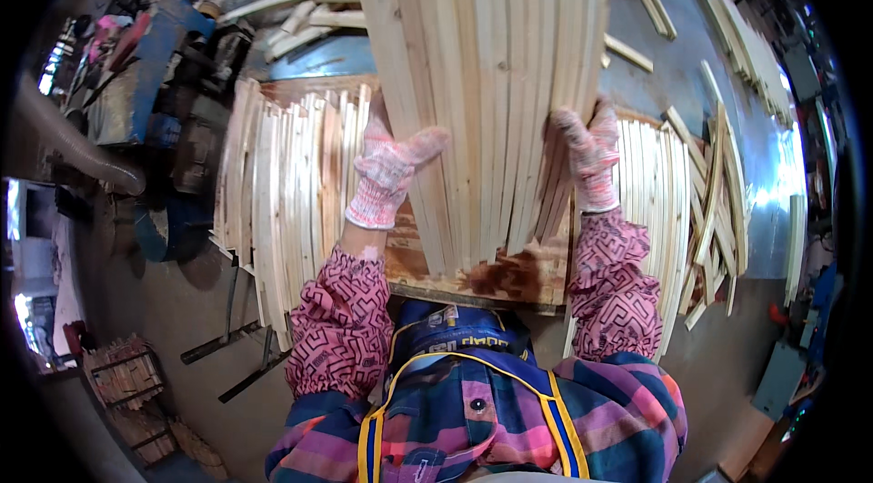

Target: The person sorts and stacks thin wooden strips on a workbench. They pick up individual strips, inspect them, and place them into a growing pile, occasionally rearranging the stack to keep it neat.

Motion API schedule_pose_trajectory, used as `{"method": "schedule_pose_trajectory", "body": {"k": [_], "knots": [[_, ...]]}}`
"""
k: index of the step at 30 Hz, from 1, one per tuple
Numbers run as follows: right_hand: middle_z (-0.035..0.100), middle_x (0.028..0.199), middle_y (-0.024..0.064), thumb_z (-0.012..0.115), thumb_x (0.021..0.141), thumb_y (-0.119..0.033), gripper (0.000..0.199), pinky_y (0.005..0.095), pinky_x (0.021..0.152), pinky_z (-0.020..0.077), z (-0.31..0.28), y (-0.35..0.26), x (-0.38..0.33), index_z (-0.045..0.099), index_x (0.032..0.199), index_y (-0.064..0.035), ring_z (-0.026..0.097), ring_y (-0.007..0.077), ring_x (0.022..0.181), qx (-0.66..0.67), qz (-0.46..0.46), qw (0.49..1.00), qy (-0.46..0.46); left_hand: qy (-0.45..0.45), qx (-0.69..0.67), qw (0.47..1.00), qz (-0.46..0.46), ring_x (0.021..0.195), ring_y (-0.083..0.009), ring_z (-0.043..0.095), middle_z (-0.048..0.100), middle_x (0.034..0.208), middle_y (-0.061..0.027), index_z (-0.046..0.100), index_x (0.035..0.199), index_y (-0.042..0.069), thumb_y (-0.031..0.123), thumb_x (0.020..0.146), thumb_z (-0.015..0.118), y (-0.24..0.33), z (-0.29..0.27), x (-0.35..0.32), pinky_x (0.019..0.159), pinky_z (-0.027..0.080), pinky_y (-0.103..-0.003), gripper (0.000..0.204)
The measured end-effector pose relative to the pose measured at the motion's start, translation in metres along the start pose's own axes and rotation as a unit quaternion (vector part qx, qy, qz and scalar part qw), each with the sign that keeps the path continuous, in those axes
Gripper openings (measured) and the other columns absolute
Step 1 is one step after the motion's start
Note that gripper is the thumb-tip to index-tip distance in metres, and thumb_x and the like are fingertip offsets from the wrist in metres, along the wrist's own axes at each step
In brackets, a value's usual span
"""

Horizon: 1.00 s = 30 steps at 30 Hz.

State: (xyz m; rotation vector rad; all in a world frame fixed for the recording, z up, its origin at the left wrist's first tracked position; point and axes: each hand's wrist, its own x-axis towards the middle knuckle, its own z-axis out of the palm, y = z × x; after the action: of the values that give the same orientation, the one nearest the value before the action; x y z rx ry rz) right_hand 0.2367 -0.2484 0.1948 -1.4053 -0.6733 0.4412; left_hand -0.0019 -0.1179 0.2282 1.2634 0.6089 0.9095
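Observation:
A wide bundle of pale wooden strips (496, 83) lies in front of me, running away from my body, with uneven near ends. My left hand (393, 165), in a pink-and-white knitted glove, grips the bundle's left edge, its thumb laid over the top strips. On the opposite edge my right hand (591, 154), gloved alike, clasps the strips, thumb toward them. The fingers of both hands are partly hidden along the sides. Beneath the bundle's near ends is a worn brown wooden board (414, 276) with dark stains.
More strips stand stacked to the left (291, 178) and right (657, 174) of the board. Loose crossed strips (714, 201) lie at the far right, and an offcut pile (318, 10) at the back left. Blue machinery (145, 74) stands left; a metal table (637, 55) extends behind.

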Motion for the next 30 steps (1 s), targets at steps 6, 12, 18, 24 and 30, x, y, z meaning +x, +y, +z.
{"method": "schedule_pose_trajectory", "body": {"k": [6,12,18,24,30], "knots": [[0.065,0.113,0.0151,0.084,0.075,-0.042,0.069,0.0365,0.086,0.054,-0.004,-0.089,0.041,0.061,0.127,-0.0035,0.067,0.0246,0.098,-0.115,-0.196,0.973,0.045,-0.151,-0.414,0.878,-0.186,0.063,-0.0124,0.06,0.031,0.153,-0.0273,0.027,0.153,0.006,0.044,0.094,0.062,0.042,-0.023,0.088,0.046,0.051,-0.023,0.079],[0.067,0.114,0.018,0.082,0.076,-0.044,0.056,0.0414,0.09,0.0513,-0.009,-0.089,0.008,0.069,0.117,-0.0067,0.066,0.0306,0.104,-0.266,-0.057,0.961,-0.042,-0.167,0.417,0.867,0.217,0.095,-0.0209,0.067,0.056,0.135,-0.0147,0.042,0.145,0.007,0.035,0.089,0.072,0.01,-0.029,0.085,0.083,0.056,-0.032,0.07],[0.063,0.126,0.014,0.079,0.082,-0.037,0.055,0.0379,0.091,0.0521,-0.05,-0.024,-0.077,0.063,0.127,-0.0108,0.066,0.0271,0.102,-0.33,-0.143,0.931,-0.059,-0.169,0.194,0.953,0.16,0.104,-0.0202,0.063,0.066,0.117,-0.0078,0.061,0.122,0.012,0.03,0.09,0.069,-0.011,-0.025,-0.04,0.089,0.051,-0.035,0.037],[0.05,0.138,0.0141,0.071,0.091,-0.031,0.059,0.0375,0.096,0.051,-0.056,0.102,-0.244,0.049,0.138,-0.0032,0.054,0.0219,0.121,-0.328,-0.148,0.931,-0.063,-0.101,-0.048,0.994,-0.022,0.128,-0.0229,0.05,0.043,0.148,-0.0122,0.025,0.154,0.005,0.046,0.101,0.049,-0.115,-0.092,-0.192,0.108,0.043,-0.035,0.071],[0.061,0.122,0.012,0.061,0.091,-0.023,0.057,0.0374,0.097,0.051,-0.118,0.222,-0.318,0.044,0.14,0.0016,0.061,0.0231,0.111,-0.533,-0.1,0.836,-0.087,-0.142,0.42,0.895,0.048,0.129,-0.0365,0.052,0.046,0.144,-0.0237,0.022,0.153,0.001,0.02,0.096,0.055,-0.186,-0.104,-0.244,0.107,0.044,-0.038,0.069]]}}
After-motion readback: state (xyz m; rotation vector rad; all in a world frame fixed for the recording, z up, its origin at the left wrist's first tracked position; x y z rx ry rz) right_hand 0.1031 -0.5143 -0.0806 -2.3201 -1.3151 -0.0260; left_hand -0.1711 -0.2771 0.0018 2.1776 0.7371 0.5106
